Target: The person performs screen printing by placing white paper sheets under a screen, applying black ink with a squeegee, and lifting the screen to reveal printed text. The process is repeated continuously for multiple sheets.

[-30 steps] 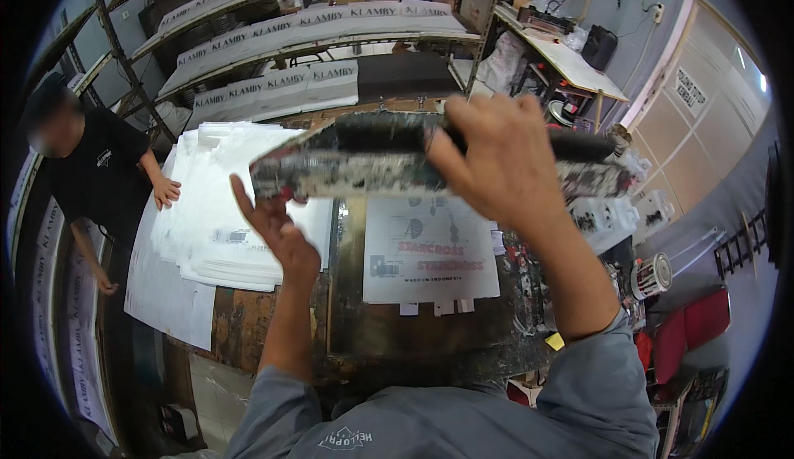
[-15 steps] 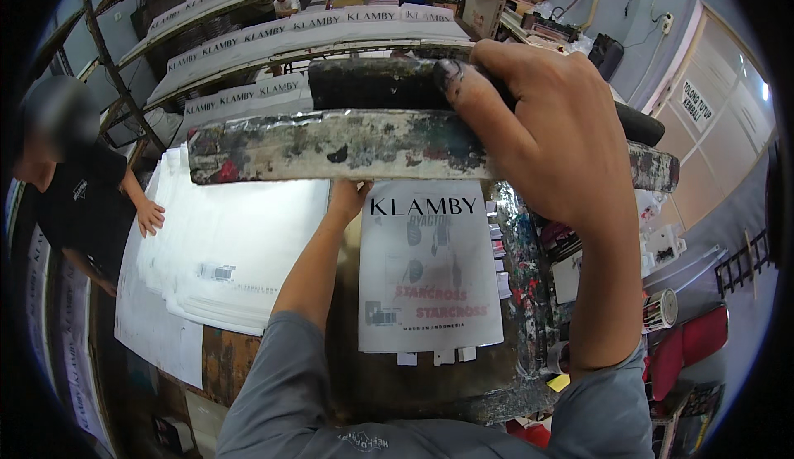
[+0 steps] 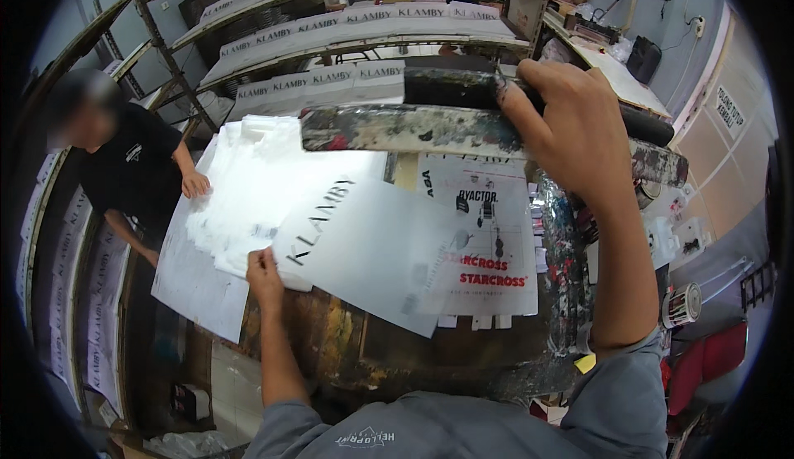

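My left hand (image 3: 264, 279) pinches the left edge of a frosted plastic bag (image 3: 372, 240) with black lettering, tilted and partly over a sheet (image 3: 504, 281) with black and red print on the worktable. With the fingers of my right hand (image 3: 575, 124) wrapped over it, an ink-stained screen-printing frame (image 3: 413, 128) is held raised above the table's far side. A black bar (image 3: 455, 87) lies along the frame's far edge, under the same hand. What lies beneath my right palm is hidden.
A stack of white bags (image 3: 248, 169) lies on the left of the table. A person in a black shirt (image 3: 136, 161) stands there, one hand by the stack. Racks (image 3: 364, 25) with lettered bags rise at the far side. An ink-stained rail (image 3: 566, 269) edges the table's right.
My left hand has drawn the lettered bag leftward off the printed sheet, turning it. The raised frame appears farther right with my right hand still on it, as the view has shifted.
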Tool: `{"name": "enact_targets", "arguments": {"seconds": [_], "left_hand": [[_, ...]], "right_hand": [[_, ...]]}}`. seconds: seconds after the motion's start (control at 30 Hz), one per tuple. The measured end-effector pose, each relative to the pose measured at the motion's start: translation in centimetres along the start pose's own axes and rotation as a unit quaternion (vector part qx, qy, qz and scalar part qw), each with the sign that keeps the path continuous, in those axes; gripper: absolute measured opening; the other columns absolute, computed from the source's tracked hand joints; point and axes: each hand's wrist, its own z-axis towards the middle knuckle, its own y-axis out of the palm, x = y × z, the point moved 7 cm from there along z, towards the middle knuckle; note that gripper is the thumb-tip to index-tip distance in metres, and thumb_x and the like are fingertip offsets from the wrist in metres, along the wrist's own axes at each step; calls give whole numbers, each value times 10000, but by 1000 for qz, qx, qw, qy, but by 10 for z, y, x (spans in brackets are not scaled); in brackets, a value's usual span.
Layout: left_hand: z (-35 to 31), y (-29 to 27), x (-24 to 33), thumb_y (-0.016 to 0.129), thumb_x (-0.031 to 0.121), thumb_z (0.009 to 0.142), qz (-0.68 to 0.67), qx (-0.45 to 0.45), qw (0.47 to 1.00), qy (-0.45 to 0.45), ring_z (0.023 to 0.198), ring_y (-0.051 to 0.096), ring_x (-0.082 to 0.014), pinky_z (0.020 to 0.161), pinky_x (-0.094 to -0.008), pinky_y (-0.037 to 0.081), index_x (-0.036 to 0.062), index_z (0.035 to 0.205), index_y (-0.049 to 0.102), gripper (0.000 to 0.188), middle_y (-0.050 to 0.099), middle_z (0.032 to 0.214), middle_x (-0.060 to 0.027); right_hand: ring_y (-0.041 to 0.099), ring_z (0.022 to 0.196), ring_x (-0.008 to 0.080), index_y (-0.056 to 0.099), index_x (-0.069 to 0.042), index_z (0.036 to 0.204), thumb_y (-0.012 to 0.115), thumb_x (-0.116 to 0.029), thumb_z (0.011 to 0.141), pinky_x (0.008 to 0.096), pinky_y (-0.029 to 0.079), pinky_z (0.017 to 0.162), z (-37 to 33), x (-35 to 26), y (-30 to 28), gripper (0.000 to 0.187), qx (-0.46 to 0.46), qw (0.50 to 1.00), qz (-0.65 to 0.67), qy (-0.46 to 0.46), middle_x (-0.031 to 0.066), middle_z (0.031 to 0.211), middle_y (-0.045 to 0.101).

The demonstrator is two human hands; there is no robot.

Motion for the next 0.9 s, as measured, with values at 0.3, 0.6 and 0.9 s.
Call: {"name": "enact_targets", "arguments": {"seconds": [0.3, 0.6, 0.9], "left_hand": [[31, -191, -59, 707, 283, 1068, 417, 153, 893, -78, 1170, 651, -375, 1021, -486, 509, -16, 1391, 643, 445, 691, 1247, -256], [-36, 165, 121, 465, 435, 1146, 319, -421, 761, 378, 1629, 323, -357, 1315, -693, 24, 139, 1597, 558, 547, 466, 1707, -84], [-196, 304, 224, 445, 450, 1143, 146, -500, 742, 423, 1601, 359, -391, 1309, -670, 165, 78, 1559, 576, 573, 487, 1684, -119]], "right_hand": [[647, 902, 412, 703, 37, 1000, 644, -339, 993, 479, 428, 848, -22, -7, 3, 381, -11, 1000, -12, 1, 213, 903, 687], [712, 873, 388, 759, 24, 918, 567, -460, 1015, 513, 465, 881, -3, -7, -3, 529, 8, 1000, -20, -9, 221, 854, 736], [697, 737, 427, 703, 9, 898, 585, -441, 1002, 533, 523, 766, 3, 9, 3, 477, -13, 1000, -26, -9, 223, 788, 721]]}}
